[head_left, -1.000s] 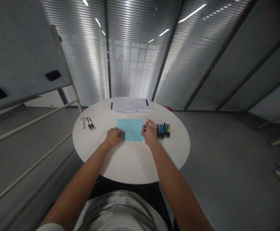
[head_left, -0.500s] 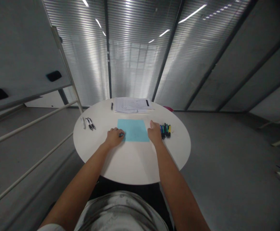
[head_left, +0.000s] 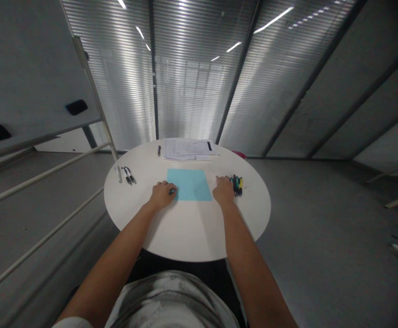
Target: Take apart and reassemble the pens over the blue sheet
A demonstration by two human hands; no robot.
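A light blue sheet of paper point(head_left: 190, 184) lies flat on the white round table point(head_left: 185, 232). My left hand point(head_left: 161, 195) rests at the sheet's left edge. Its fingers are closed on a dark marker point(head_left: 172, 191), of which only a short end shows. Just right of the sheet, my right hand point(head_left: 223, 190) has its thumb apart from the fingers, which reach the left side of a row of markers point(head_left: 237, 186). Those markers have dark bodies and coloured parts, one of them yellow. The hand partly covers the leftmost ones.
A stack of printed papers point(head_left: 187, 149) lies at the table's far side, with a dark pen point(head_left: 159, 151) beside it. Several pens point(head_left: 129, 176) lie at the left. A whiteboard on a frame point(head_left: 38, 68) stands left, close to the table. Glass panels with blinds point(head_left: 192, 82) rise behind.
My right hand has shifted slightly right, off the sheet's right edge and over the leftmost markers. My left hand and the sheet have stayed in place.
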